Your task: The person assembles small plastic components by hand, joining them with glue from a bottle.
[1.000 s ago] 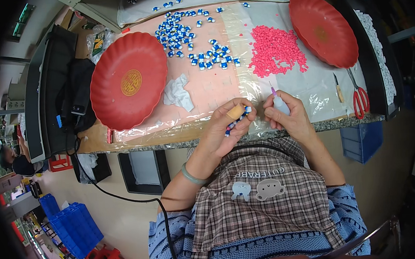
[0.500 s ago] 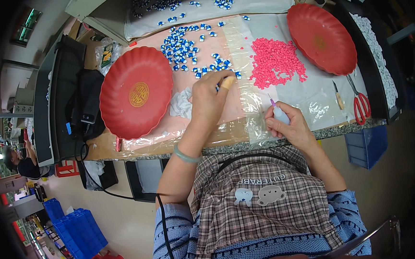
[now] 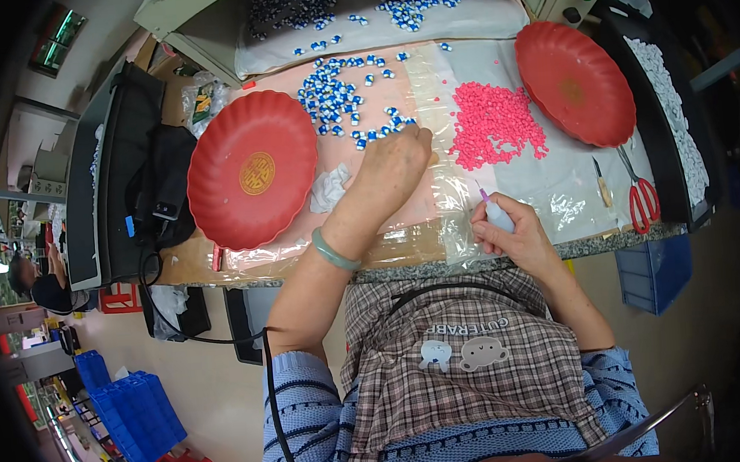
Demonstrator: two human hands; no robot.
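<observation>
My right hand [image 3: 512, 231] is wrapped round a small squeeze bottle [image 3: 498, 216] of pale liquid with a purple needle tip, which points up and away from me. Further forward, my left hand [image 3: 395, 165], a pale green bangle [image 3: 334, 251] on its wrist, is curled beside the near edge of the small blue-and-white pieces [image 3: 331, 96]. Its fingers are drawn together, and the back of the hand hides their tips. A spread of tiny pink pieces [image 3: 491, 119] lies right of it. Crumpled white tissue [image 3: 329, 188] sits left of my left wrist.
Red scalloped trays stand left [image 3: 252, 170] and right [image 3: 574, 84]. Red-handled scissors [image 3: 642, 199] and a thin wooden-handled tool [image 3: 603, 185] lie at right. Behind, a machine opening holds a white belt [image 3: 374, 37] bearing more blue-and-white pieces. White pieces fill a black tray [image 3: 671, 115] far right.
My left hand has turned and moved slightly right, and its finger with the tan cover is now out of sight. My right hand still holds the bottle. The whole view has shifted a little.
</observation>
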